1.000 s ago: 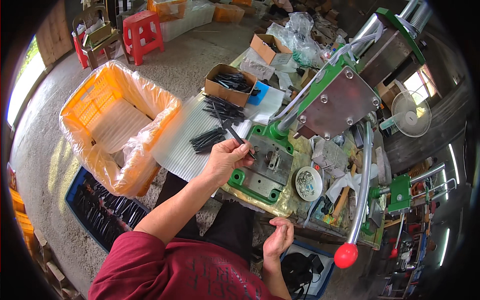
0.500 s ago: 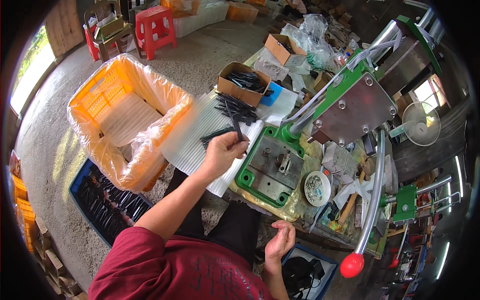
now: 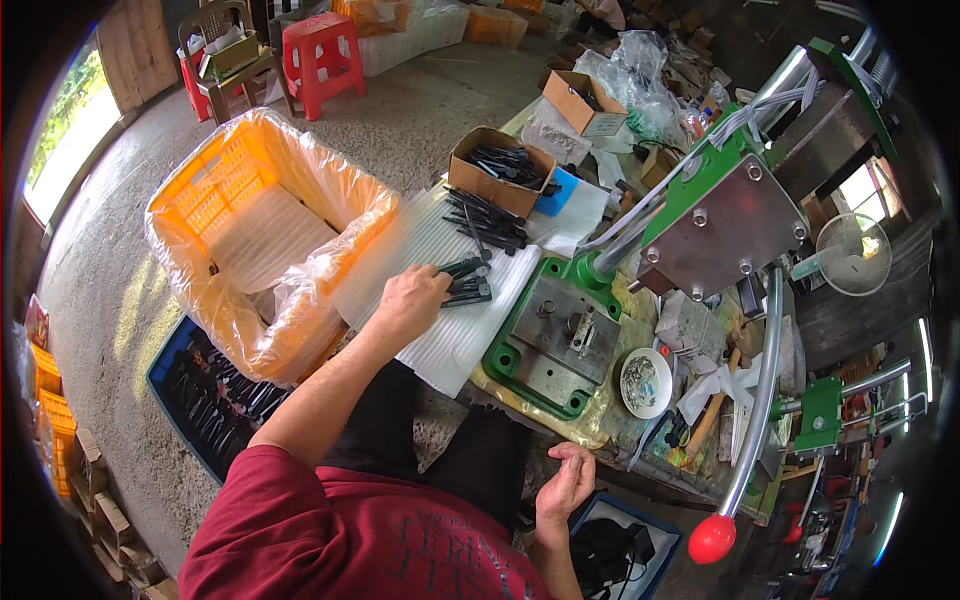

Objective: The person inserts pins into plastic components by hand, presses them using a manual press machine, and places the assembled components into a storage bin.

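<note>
My left hand (image 3: 412, 303) is closed at the left ends of a small row of slim black pieces (image 3: 466, 288), its fingertips partly hidden. The row lies on a white ribbed foam sheet (image 3: 440, 352). Just beyond it is a looser pile of black pieces (image 3: 490, 220). My right hand (image 3: 566, 486) hovers by my lap with its fingers curled together; whatever they hold, if anything, is hidden. A green hand press stands to the right of the sheet, its steel base plate (image 3: 545, 372) bearing a small metal fixture (image 3: 583, 335).
A cardboard box (image 3: 500, 195) of black pieces stands behind the pile. An orange crate (image 3: 215, 170) lined with clear plastic is at left. A white bowl (image 3: 645, 383) of small metal parts sits right of the press. The red-knobbed lever (image 3: 712, 538) hangs at right.
My left hand has moved left and slightly down, from beside the press to the row; the black piece it held upright is no longer raised. The right hand stays about where it was.
</note>
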`<act>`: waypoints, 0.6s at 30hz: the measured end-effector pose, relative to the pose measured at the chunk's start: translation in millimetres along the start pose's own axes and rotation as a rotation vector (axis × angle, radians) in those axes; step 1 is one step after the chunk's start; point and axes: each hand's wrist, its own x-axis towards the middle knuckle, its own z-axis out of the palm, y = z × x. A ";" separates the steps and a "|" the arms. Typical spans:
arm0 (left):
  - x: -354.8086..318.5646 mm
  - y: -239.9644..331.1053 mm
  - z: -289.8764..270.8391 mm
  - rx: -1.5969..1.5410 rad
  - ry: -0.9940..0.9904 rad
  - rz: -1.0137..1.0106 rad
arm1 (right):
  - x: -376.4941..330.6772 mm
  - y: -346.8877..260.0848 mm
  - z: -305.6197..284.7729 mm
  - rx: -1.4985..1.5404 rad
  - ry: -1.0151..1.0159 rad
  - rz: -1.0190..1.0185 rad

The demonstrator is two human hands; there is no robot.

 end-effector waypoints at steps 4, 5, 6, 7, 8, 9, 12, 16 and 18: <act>2.1 4.9 4.0 0.055 -0.039 0.015 | 0.8 1.2 2.6 -0.003 0.008 0.014; 1.9 5.8 4.2 0.078 -0.056 0.004 | 1.4 1.1 3.3 -0.008 0.001 0.009; 1.5 6.7 4.4 0.078 -0.056 0.003 | 2.0 1.3 3.8 -0.014 -0.003 0.004; 0.9 7.7 3.9 0.080 -0.042 0.012 | 2.6 1.3 4.1 -0.014 -0.004 0.005; 1.0 8.1 3.0 0.082 -0.029 0.022 | 3.2 1.4 4.0 -0.021 -0.007 0.013; 1.5 7.7 1.8 0.083 -0.029 0.021 | 3.6 1.8 3.7 -0.028 -0.010 0.021; 7.3 4.4 -0.4 0.013 -0.009 0.018 | 4.9 4.3 3.0 -0.026 -0.019 0.019; 41.3 -9.6 4.7 -0.002 0.057 0.063 | 5.9 3.7 6.6 -0.034 -0.018 0.040; 63.0 -15.8 8.6 0.026 0.058 0.127 | 6.3 3.4 8.7 -0.059 -0.027 0.046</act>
